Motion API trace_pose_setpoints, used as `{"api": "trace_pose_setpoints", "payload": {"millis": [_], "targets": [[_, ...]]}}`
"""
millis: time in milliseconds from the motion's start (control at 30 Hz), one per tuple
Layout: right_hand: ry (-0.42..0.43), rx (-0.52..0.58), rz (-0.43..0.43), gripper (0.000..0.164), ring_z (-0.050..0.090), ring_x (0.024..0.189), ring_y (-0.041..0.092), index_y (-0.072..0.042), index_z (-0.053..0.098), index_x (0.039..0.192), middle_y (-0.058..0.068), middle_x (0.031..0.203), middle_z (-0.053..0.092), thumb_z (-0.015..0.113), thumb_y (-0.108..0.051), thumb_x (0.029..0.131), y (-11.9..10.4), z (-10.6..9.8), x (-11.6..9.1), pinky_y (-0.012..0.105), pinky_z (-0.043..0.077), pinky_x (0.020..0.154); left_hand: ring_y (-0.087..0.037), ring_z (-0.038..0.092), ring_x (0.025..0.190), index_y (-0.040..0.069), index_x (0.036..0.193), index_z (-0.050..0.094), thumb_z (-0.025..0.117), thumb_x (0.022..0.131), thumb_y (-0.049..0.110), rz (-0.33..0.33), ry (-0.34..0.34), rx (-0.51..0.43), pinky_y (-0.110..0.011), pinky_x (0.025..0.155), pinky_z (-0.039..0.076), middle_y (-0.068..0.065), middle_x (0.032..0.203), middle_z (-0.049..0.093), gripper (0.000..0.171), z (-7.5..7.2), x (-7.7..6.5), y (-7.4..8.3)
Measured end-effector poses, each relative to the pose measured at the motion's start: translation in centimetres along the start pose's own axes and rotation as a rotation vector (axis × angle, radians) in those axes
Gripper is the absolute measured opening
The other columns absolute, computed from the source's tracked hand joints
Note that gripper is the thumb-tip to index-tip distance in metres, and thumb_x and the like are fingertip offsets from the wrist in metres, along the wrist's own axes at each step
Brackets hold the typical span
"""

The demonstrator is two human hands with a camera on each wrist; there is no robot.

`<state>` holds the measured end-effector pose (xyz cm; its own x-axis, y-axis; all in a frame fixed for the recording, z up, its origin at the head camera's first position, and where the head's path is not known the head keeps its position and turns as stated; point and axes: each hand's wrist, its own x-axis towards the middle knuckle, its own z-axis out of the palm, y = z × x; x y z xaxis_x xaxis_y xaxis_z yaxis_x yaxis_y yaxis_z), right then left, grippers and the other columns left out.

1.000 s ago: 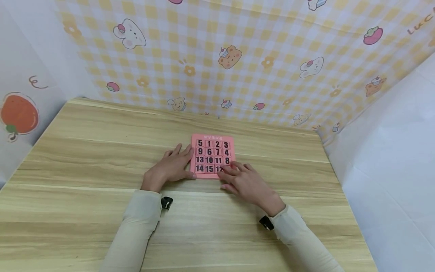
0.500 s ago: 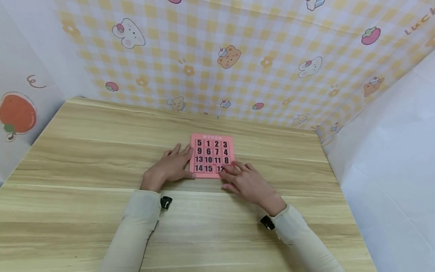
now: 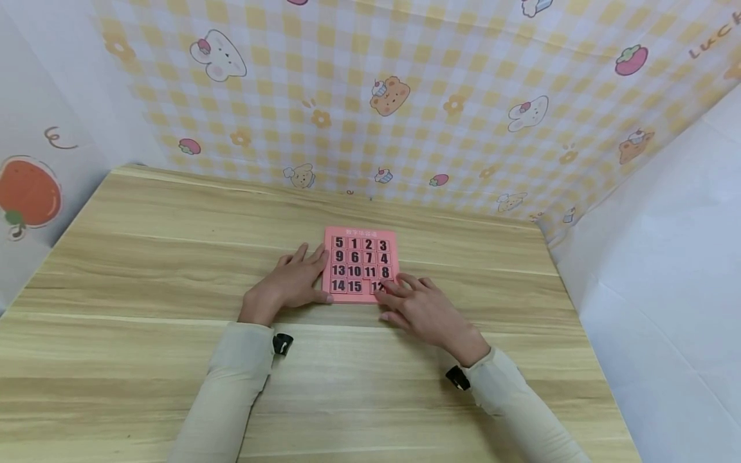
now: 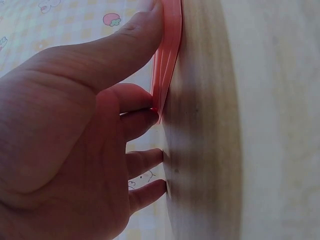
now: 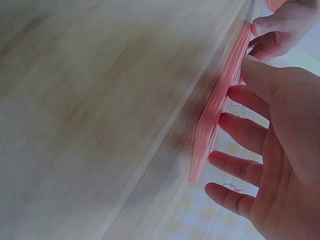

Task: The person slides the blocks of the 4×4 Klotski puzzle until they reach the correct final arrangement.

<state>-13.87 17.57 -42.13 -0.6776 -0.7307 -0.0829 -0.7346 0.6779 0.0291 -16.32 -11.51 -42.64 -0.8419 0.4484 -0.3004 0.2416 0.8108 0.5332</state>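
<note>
A pink number slide puzzle (image 3: 361,232) lies flat on the table. Its tiles read 5 1 2 3, 9 6 7 4, 13 10 11 8 and 14 15 12 from the far row to the near one. My left hand (image 3: 289,283) holds the puzzle at its near left corner, thumb on the front edge and index finger along the left side. Fingertips of my right hand (image 3: 425,312) touch the 12 tile (image 3: 376,287) and partly cover it. A gap shows between 15 and 12. In the right wrist view the right fingers look fairly straight above the puzzle's edge (image 5: 215,107).
The wood-grain table (image 3: 324,392) spreads around the puzzle on all sides. A yellow checked cloth (image 3: 347,135) with cartoon prints hangs behind its back edge. White sheets (image 3: 660,244) stand at the sides.
The 12 tile has slid to the right under my right fingertips, and a gap has opened beside 15. My right hand has shifted slightly right with it; the left hand keeps its place.
</note>
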Motion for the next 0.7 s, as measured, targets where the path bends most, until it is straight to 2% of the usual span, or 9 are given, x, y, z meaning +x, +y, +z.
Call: {"api": "trace_pose_setpoints", "payload": {"millis": [700], "targets": [[-0.007, -0.008, 0.007, 0.048, 0.047, 0.137, 0.035, -0.025, 0.054, 0.144, 0.001, 0.148, 0.052, 0.048, -0.047, 0.102, 0.2, 0.01, -0.3, 0.057, 0.045, 0.103, -0.042, -0.005, 0.151, 0.002, 0.158, 0.015, 0.07, 0.09, 0.041, -0.019, -0.009, -0.016, -0.058, 0.122, 0.004, -0.013, 0.166, 0.004, 0.095, -0.04, -0.03, 0.03]]}}
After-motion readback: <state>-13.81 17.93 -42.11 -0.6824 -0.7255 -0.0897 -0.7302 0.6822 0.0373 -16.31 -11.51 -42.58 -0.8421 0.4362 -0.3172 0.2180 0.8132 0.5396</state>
